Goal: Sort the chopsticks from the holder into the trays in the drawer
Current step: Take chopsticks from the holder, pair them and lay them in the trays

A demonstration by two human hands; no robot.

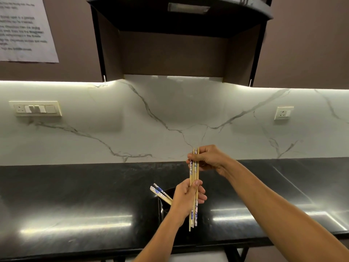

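A bundle of several wooden chopsticks [194,176], some with blue-and-white patterned ends, stands upright in the air above the black countertop. My right hand [209,159] grips the bundle near its top. My left hand [187,199] is closed around it lower down. Behind my left hand sits a dark holder [163,207], mostly hidden, with a few more patterned chopsticks [160,193] leaning out to the upper left. No drawer or trays are in view.
The glossy black countertop [75,205] runs across the view, backed by a white marble wall [132,120]. A switch plate [35,108] is on the left wall, a socket [283,112] on the right. A dark range hood [179,25] hangs overhead.
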